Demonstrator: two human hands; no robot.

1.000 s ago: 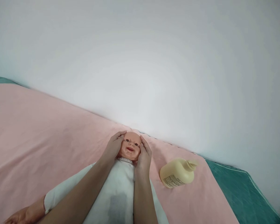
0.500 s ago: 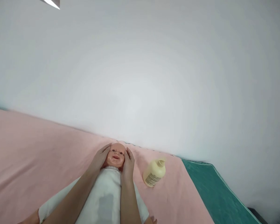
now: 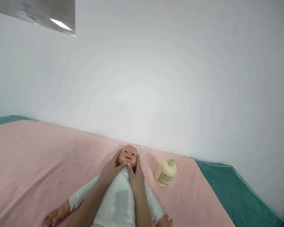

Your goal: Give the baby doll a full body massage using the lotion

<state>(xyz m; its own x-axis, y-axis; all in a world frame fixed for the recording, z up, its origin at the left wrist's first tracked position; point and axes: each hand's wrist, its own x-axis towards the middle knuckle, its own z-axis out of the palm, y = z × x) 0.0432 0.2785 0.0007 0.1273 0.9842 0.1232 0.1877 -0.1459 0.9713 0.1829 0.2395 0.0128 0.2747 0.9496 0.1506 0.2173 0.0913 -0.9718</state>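
Observation:
A baby doll [image 3: 130,152] in white clothing lies on its back on the pink sheet, its smiling face up and its head toward the wall. My left hand [image 3: 110,170] cups the left side of its head, fingers along the cheek and thumb at the chin. On the other side, my right hand [image 3: 136,177] holds the head the same way, and both thumbs meet just under the mouth. My forearms lie over the doll's chest and partly hide its arms. A pale yellow pump bottle [image 3: 166,172] stands to the right of my right hand.
The pink sheet [image 3: 49,157] covers most of the surface. Green cloth [image 3: 234,186] shows at the right and the far left. Behind rises a white wall [image 3: 142,78], with a shiny panel [image 3: 47,15] at the upper left.
My hands have slid down from the sides of the doll's head to the cheeks, and the thumbs have come together at its chin. The view has shifted, so more of the panel shows.

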